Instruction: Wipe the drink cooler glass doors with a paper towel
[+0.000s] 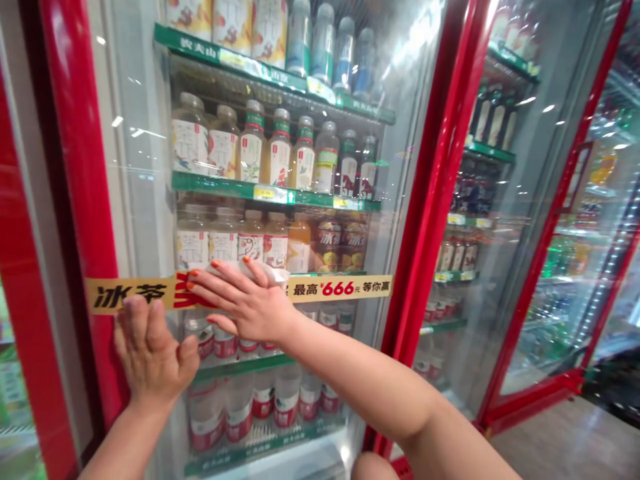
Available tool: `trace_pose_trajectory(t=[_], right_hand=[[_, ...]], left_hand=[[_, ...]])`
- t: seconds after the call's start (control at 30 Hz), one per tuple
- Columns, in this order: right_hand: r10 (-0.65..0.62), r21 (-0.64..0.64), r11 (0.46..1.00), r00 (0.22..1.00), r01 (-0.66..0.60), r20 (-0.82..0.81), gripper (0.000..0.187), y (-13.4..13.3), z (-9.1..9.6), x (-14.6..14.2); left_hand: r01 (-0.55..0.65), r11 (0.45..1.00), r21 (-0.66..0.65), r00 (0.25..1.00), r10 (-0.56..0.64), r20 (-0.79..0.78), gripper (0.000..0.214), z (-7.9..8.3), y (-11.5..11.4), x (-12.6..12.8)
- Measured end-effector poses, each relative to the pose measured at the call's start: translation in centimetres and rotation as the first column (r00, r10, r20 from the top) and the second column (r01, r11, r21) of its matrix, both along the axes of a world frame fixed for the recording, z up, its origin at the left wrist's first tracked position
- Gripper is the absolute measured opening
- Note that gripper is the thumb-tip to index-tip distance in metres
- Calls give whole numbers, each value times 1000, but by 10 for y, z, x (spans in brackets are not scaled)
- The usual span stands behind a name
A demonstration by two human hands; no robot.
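My right hand (243, 300) lies flat against the glass door (150, 167) of a red-framed drinks fridge, fingers stretched to the left, pressing a white cloth (273, 273) onto the glass over a yellow paper banner (340, 288). My left hand (150, 353) rests flat on the glass lower left, fingers pointing up and touching the banner's left end. Behind the glass stand shelves of bottled drinks (280, 157).
The fridge's red frame (430, 200) separates this door from a second glass door (505, 220) to the right, with more bottles behind it. A tiled floor (575, 447) shows at lower right. My knee (373, 467) is at the bottom edge.
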State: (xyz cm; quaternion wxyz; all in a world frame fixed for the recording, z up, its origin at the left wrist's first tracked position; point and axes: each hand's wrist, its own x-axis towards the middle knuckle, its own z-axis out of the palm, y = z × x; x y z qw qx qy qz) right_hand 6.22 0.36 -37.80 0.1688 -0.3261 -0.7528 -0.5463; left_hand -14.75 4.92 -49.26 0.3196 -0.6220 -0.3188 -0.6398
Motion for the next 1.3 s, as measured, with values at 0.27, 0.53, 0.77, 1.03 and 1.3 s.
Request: trace_pose_trajectory(t=[0.27,0.53,0.77,1.03,1.3], right_hand=[[-16,75,995,851,65,-526,79,-1,22,98],[-7,-5,1000,966,6,-259,74,-14,-59,116],[-53,155,964,727,216,-684,76,-10,-16,165],[-33,97,990,827,105,-561,83,-29,-87,180],[-19,138,978,727,156,-686,87,-24,-73,202]], left_hand=[[-48,998,-36,999,47,-23,82,5,-1,5],[-38,999,23,998,39,-42,78,45,-33,58],[2,1000,14,978,1,-209,83,99,-23,112],[-17,1000,-26,976,11,-216,79,96,-18,114],[79,982,-173,990,-98,-100,89,100,-22,115]])
